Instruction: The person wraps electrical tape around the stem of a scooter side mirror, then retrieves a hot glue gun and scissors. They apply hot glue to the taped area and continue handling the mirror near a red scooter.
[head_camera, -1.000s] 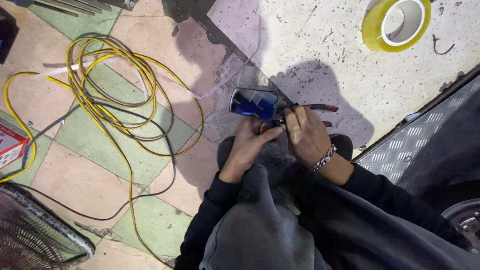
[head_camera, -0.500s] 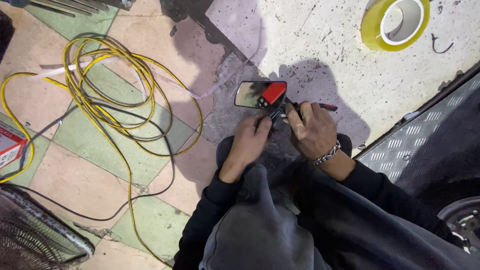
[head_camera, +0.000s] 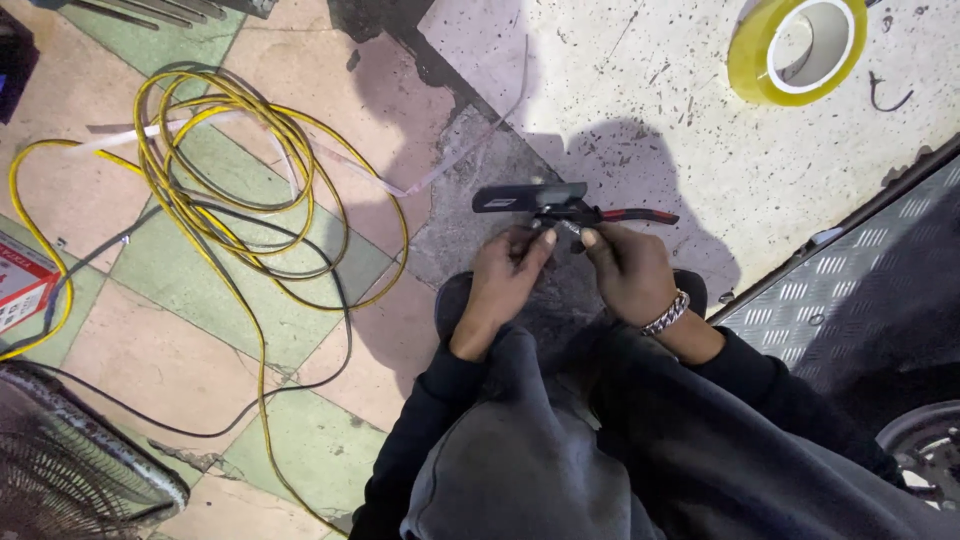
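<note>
— My left hand (head_camera: 505, 280) pinches the flat black part (head_camera: 528, 197); my right hand (head_camera: 628, 270) closes on the red-handled pliers (head_camera: 612, 214), low over the floor (head_camera: 660, 120).

— The risk?

— Probably slipping: the jaws bite a thin edge, and my left fingertips sit just beside them.

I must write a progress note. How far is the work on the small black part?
Done: nothing finished shows. In hand: both hands, left hand and right hand, work at the black part with red-handled pliers. Left: the yellow cable lies coiled and the tape roll lies untouched.
</note>
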